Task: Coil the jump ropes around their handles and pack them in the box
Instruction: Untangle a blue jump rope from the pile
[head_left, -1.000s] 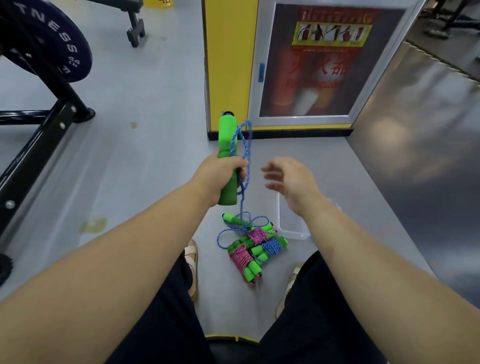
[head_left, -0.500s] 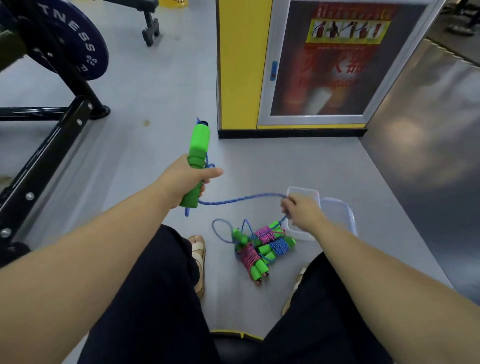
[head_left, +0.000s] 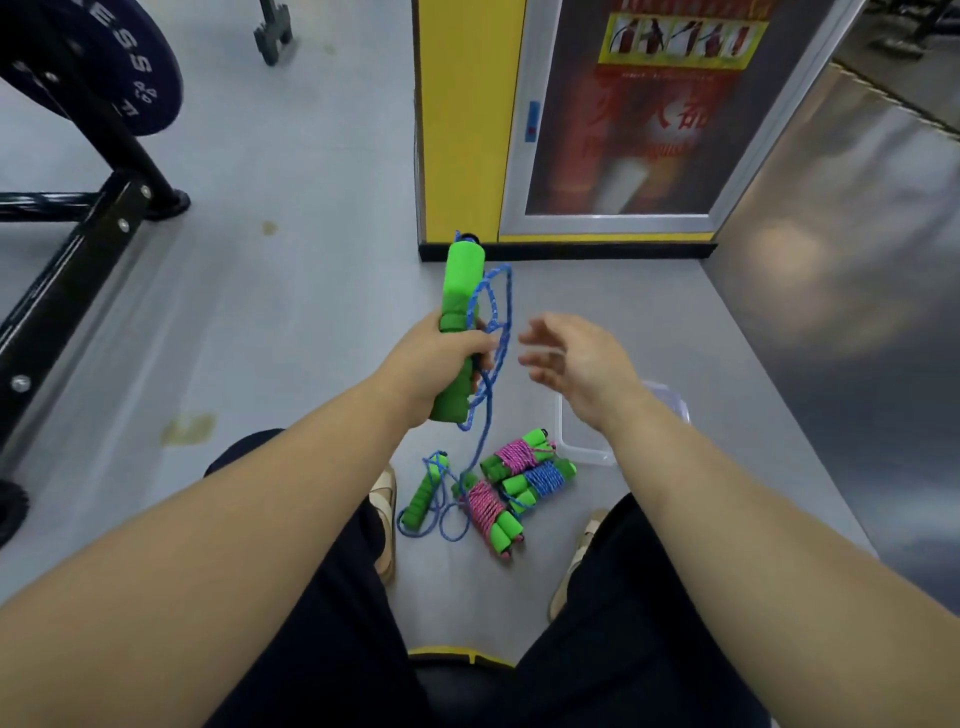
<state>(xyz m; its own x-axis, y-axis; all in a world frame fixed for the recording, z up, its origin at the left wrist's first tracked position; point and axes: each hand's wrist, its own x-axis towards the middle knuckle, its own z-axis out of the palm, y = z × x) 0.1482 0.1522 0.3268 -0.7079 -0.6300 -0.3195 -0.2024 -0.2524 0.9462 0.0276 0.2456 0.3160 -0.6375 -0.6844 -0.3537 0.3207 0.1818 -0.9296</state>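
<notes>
My left hand (head_left: 439, 358) grips a green foam handle (head_left: 460, 296) held upright, with loops of blue rope (head_left: 493, 312) draped beside it. The rope hangs down to its second green handle (head_left: 423, 496) lying on the floor. My right hand (head_left: 576, 358) hovers just right of the rope with fingers spread and relaxed, holding nothing. Three coiled ropes lie on the floor between my feet: two pink ones (head_left: 488, 506) (head_left: 519, 453) and a blue one (head_left: 543, 478). A clear plastic box (head_left: 587, 449) sits behind them, partly hidden by my right forearm.
A yellow pillar (head_left: 467, 124) and a glass-fronted cabinet (head_left: 639, 114) stand ahead. A black weight rack with a plate (head_left: 104, 67) fills the left side. My sandalled feet (head_left: 384, 499) flank the ropes on the grey floor. A dark reflective wall rises at the right.
My left hand swung the handle back toward the middle. My right hand let go of the stretched blue rope and rose beside the handle; a fresh loop now hangs by it.
</notes>
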